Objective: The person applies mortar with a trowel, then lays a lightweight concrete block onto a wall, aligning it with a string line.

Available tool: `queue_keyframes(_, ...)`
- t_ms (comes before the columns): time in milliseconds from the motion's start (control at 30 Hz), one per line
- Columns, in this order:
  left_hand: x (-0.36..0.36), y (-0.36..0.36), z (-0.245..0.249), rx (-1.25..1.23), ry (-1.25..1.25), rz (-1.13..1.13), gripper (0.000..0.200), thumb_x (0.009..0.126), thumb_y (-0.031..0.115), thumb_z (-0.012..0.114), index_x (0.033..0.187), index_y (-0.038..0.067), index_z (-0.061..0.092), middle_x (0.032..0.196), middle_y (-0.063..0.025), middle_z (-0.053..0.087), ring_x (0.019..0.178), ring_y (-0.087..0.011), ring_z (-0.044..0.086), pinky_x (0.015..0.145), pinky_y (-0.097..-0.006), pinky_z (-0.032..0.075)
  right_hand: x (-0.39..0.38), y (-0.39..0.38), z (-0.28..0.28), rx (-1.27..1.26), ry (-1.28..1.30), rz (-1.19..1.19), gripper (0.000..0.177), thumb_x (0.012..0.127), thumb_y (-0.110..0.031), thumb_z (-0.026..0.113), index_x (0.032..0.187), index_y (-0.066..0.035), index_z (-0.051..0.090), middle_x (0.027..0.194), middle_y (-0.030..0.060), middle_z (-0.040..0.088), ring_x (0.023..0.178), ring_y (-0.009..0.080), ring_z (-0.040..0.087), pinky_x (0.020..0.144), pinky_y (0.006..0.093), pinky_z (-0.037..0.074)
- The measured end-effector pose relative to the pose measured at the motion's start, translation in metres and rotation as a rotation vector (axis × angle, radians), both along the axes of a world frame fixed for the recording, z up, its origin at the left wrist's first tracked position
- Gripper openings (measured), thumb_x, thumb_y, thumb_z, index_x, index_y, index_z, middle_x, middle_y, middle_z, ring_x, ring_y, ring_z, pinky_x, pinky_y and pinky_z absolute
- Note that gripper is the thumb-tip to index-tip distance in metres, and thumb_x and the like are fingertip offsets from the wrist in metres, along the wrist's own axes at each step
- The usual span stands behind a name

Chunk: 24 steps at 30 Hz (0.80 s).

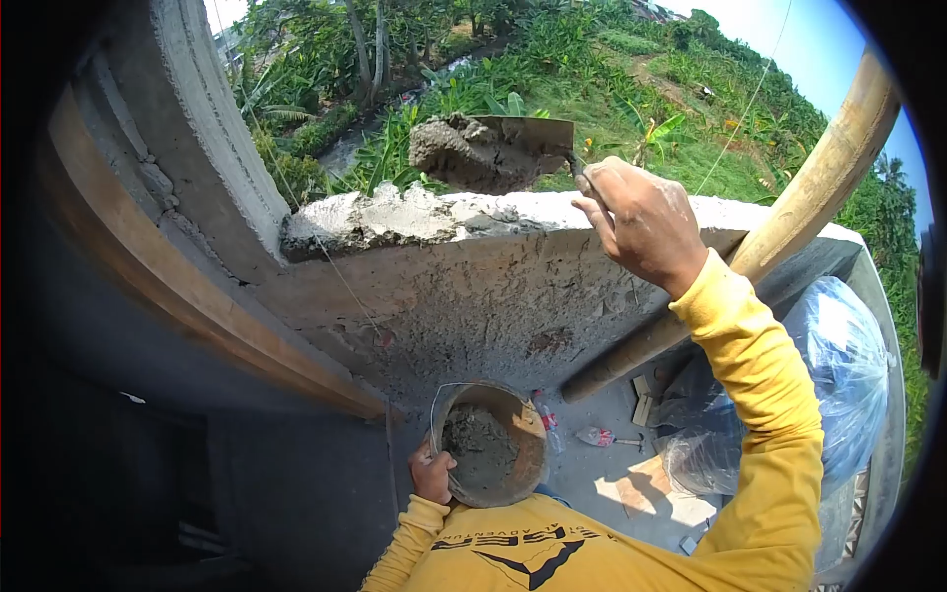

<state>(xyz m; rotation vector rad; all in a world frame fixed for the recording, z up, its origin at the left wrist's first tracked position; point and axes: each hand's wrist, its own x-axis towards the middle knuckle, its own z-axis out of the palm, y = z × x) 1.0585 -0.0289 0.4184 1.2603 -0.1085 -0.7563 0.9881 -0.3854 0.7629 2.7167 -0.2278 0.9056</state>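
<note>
Right hand (641, 222) fist-tight on trowel (538, 133), mortar (473, 153) heaped upper centre over wall top (395, 217). Left hand (431, 474) fingers curled on bucket (538, 449) rim, lower centre. Risk: blade tilt could've dumped the load past the outer edge.

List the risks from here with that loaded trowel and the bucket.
The mortar heaped on the trowel in the right hand hangs over the wall top; a lump may fall down the far side.
The left hand holds the bucket by its rim alone; it could tip.
The bamboo pole leans beside the yellow sleeve and might get knocked.
</note>
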Motion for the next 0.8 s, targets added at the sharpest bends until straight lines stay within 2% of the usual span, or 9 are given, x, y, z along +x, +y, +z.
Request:
queue_keyframes(67,0.005,0.002,0.004,0.054,-0.027,-0.028,0.055,0.074,-0.002,0.054,0.126,-0.009,0.069,0.118,-0.0091,0.072,0.102,-0.018,0.064,0.086,-0.0276,0.051,0.003,-0.001,-0.018,-0.071,0.11,-0.025,0.023,0.095,-0.021,0.074,0.108,-0.005,0.064,0.094,0.0125,0.063,0.08,0.0355,0.067,0.068,0.0434,0.054)
queue_keyframes(167,0.022,0.004,-0.012,0.05,-0.01,-0.052,0.056,0.072,-0.001,0.055,0.126,-0.008,0.069,0.119,-0.0094,0.072,0.103,-0.0189,0.064,0.088,-0.0284,0.051,-0.007,0.012,0.009,0.077,-0.171,-0.11,0.021,0.097,-0.024,0.072,0.106,-0.006,0.066,0.094,0.0132,0.063,0.083,0.0365,0.067,0.069,0.0452,0.054)
queue_keyframes(200,0.025,0.006,-0.017,0.04,0.01,-0.058,0.057,0.072,-0.001,0.055,0.126,-0.008,0.069,0.119,-0.0093,0.072,0.103,-0.019,0.064,0.088,-0.0286,0.051,-0.015,0.021,0.03,0.163,-0.107,-0.228,0.022,0.099,-0.025,0.068,0.1,-0.003,0.067,0.093,0.0152,0.066,0.086,0.0391,0.067,0.068,0.0434,0.053)
queue_keyframes(267,0.035,0.005,-0.019,0.06,0.036,-0.088,0.057,0.071,0.0,0.055,0.127,-0.008,0.069,0.119,-0.0093,0.072,0.103,-0.0191,0.064,0.089,-0.0288,0.051,-0.032,0.014,0.049,0.299,0.066,-0.227,0.028,0.103,-0.026,0.062,0.096,0.0,0.069,0.084,0.0141,0.07,0.074,0.0335,0.07,0.063,0.0404,0.053)
queue_keyframes(367,0.049,-0.003,-0.016,0.046,0.078,-0.112,0.058,0.071,0.0,0.055,0.127,-0.007,0.07,0.118,-0.0092,0.072,0.103,-0.0186,0.064,0.088,-0.0284,0.051,-0.029,0.027,0.076,0.884,0.42,-0.456,0.034,0.106,-0.027,0.057,0.095,0.002,0.071,0.073,0.0125,0.07,0.059,0.0247,0.07,0.058,0.0375,0.054)
queue_keyframes(467,0.059,-0.006,-0.018,0.027,0.076,-0.146,0.057,0.072,0.001,0.056,0.127,-0.007,0.07,0.116,-0.0084,0.073,0.1,-0.0172,0.064,0.085,-0.028,0.052,-0.006,0.031,0.08,0.926,0.553,-0.461,0.037,0.107,-0.028,0.054,0.094,0.004,0.07,0.068,0.0094,0.069,0.05,0.018,0.067,0.056,0.0355,0.055)
queue_keyframes(600,0.066,-0.007,-0.024,0.025,0.029,-0.184,0.057,0.073,0.002,0.056,0.127,-0.007,0.07,0.111,-0.0066,0.072,0.092,-0.0143,0.061,0.08,-0.0278,0.052,0.052,0.037,0.078,0.884,0.724,-0.329,0.042,0.107,-0.029,0.053,0.091,0.005,0.072,0.071,0.0111,0.07,0.051,0.0216,0.067,0.06,0.0385,0.056)
queue_keyframes(700,0.072,-0.006,-0.024,0.019,0.044,-0.225,0.052,0.076,-0.002,0.057,0.125,-0.004,0.072,0.101,-0.0019,0.072,0.078,-0.0091,0.058,0.072,-0.0262,0.049,0.091,0.046,0.079,0.782,0.824,-0.264,0.043,0.106,-0.029,0.054,0.093,0.007,0.073,0.077,0.0213,0.072,0.063,0.0339,0.071,0.07,0.0461,0.057)
queue_keyframes(800,0.073,-0.01,-0.026,0.004,0.02,-0.212,0.051,0.077,-0.001,0.056,0.126,-0.004,0.072,0.102,-0.0013,0.072,0.078,-0.0083,0.057,0.071,-0.0257,0.049,0.094,0.034,0.063,0.471,0.711,-0.072,0.043,0.108,-0.034,0.053,0.096,-0.001,0.077,0.071,0.0189,0.068,0.07,0.0357,0.069,0.074,0.0454,0.055)
